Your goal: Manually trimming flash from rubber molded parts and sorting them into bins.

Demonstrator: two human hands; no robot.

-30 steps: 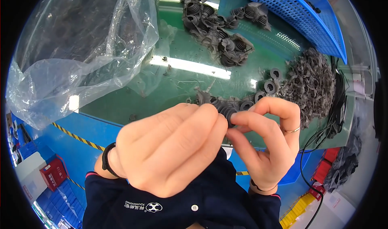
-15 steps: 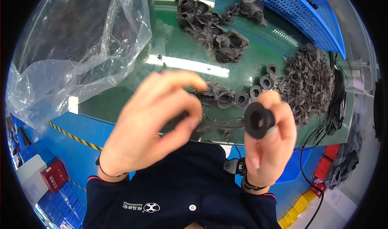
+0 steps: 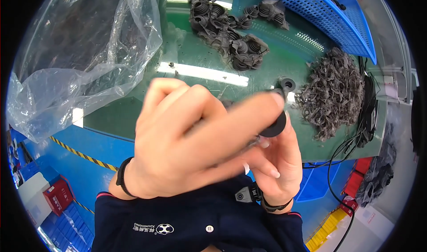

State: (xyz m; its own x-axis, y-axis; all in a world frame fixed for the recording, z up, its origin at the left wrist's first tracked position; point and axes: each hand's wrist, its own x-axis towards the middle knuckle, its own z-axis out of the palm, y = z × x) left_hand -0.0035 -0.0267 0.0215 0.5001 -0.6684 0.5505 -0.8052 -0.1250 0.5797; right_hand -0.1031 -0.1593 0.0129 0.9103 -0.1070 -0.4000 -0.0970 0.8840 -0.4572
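- Clear plastic bag (image 3: 80,60), crumpled, lay far left on the green bench (image 3: 187,80), dark contents dimly visible inside.
- Left hand (image 3: 195,140), raised close to the camera, fingers curled together, index fingertip pressed on the black rubber ring (image 3: 273,125); blurred, so grip detail hard to tell.
- Black rubber ring held above the bench's front edge, pinched between both hands.
- Right hand (image 3: 273,163) under and behind the left, fingers closed against the ring from below.
- Pile of black ribbed rubber boots (image 3: 231,34) lay at the back of the bench.
- Single black ring (image 3: 287,83) sat on the bench just beyond the hands.
- Heap of grey rubber scraps (image 3: 333,91) lay to the right, below a blue mesh basket (image 3: 329,16).
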